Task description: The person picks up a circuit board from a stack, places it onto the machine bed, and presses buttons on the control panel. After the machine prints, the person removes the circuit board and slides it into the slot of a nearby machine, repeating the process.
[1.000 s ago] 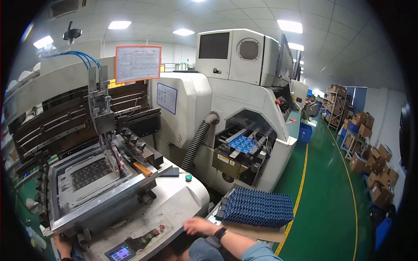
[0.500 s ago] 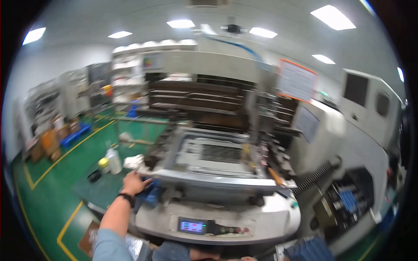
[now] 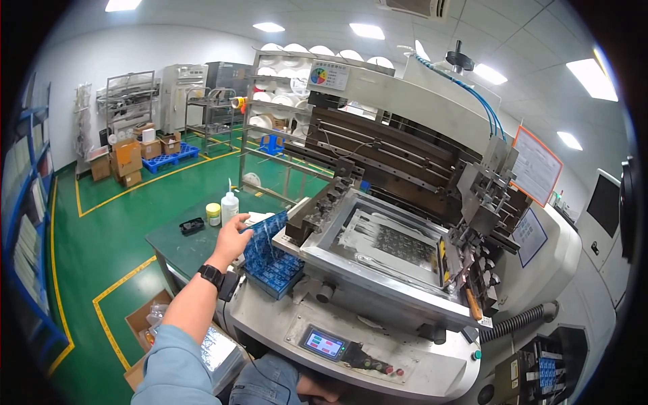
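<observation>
My left hand [image 3: 233, 237] reaches out at the left front of a printing machine, thumb and fingers closed at the upper edge of a blue circuit board panel [image 3: 264, 237]. That panel stands tilted up over a stack of similar blue panels [image 3: 275, 278] at the machine's left corner. A framed stencil [image 3: 356, 248] with grey paste smeared across it lies in the machine, right of the panels. Low in the picture, beside my jeans, shows a patch of skin [image 3: 320, 389], perhaps my right hand; its fingers are hidden.
On the green side table [image 3: 177, 247] stand a white squeeze bottle [image 3: 230, 205], a yellow-lidded jar [image 3: 213, 214] and a black object [image 3: 192, 226]. A lit control screen [image 3: 322, 343] sits on the machine's front. An orange-handled tool [image 3: 473, 305] lies at the frame's right. An opened carton [image 3: 145, 331] is lower left.
My view has swung left and sharpened. The blue panel now stands raised at my left hand, where earlier a blurred blue shape lay low beside it.
</observation>
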`<act>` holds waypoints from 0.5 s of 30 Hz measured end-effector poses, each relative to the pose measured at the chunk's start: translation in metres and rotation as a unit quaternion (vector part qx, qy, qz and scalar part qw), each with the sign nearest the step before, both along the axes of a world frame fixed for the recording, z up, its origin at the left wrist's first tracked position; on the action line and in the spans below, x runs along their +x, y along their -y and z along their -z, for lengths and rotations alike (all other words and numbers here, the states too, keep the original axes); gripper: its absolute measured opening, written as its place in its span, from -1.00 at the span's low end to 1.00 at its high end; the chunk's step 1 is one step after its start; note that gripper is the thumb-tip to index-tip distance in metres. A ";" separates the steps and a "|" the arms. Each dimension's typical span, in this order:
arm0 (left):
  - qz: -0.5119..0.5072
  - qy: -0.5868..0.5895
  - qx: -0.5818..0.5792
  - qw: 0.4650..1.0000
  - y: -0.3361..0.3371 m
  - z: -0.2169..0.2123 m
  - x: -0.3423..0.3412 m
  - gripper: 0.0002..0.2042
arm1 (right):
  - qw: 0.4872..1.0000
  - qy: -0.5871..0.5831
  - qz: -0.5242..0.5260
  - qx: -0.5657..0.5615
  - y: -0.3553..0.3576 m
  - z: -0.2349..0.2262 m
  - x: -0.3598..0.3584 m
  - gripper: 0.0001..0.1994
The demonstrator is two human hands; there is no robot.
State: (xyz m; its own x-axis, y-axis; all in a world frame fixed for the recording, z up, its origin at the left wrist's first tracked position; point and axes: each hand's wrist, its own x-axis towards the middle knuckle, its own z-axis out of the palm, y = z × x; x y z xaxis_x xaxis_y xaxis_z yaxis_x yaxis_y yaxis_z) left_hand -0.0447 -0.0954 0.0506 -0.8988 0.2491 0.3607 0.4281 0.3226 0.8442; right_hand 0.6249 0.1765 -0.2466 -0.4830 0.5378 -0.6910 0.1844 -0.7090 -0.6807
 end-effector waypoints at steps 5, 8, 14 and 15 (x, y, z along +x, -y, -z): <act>0.097 0.030 0.169 0.980 -0.020 0.018 0.032 -0.63 | 0.998 -0.028 0.034 0.036 0.003 0.004 0.005 -0.74; 0.080 0.025 0.066 0.994 -0.021 0.028 0.050 -0.66 | 0.999 0.019 0.041 0.028 0.004 -0.006 -0.005 -0.71; 0.066 -0.040 -0.123 0.989 -0.050 0.036 0.031 -0.70 | 0.997 0.041 0.009 0.058 0.008 -0.002 0.004 -0.71; 0.068 -0.054 -0.127 0.988 -0.058 0.036 0.026 -0.71 | 0.997 0.039 0.038 0.055 0.012 -0.009 -0.003 -0.72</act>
